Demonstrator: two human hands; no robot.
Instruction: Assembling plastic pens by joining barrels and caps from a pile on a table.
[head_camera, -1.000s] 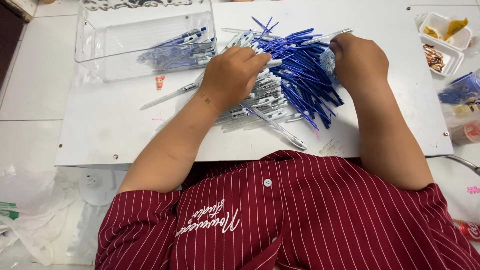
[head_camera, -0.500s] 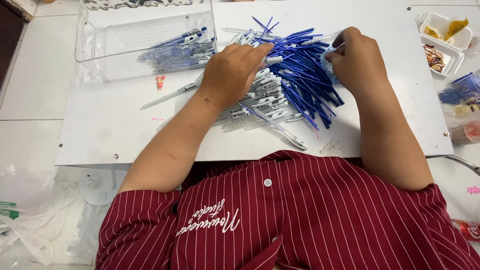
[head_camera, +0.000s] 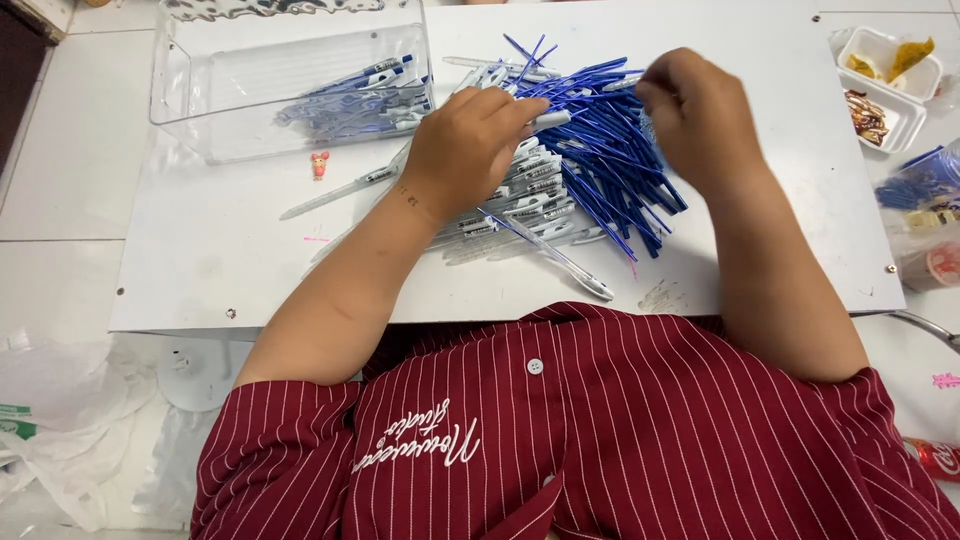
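right hand (head_camera: 700, 115) lifted slightly off blue refills (head_camera: 610, 150), fingers pinched (contents unclear); left hand (head_camera: 465, 150) clamped on clear pen barrel (head_camera: 545, 120), tip toward right for joining, above pile mid-board (head_camera: 250, 260).

Two hands work here: the left hand (head_camera: 468, 150) and the right hand (head_camera: 700, 115). Between them lies one heap of pens (head_camera: 580, 170), too many to count. Beyond the left hand stands one clear bin (head_camera: 200, 110); beside it lies one small red figure (head_camera: 319, 163). Right of the right hand sit two white trays (head_camera: 890, 85).
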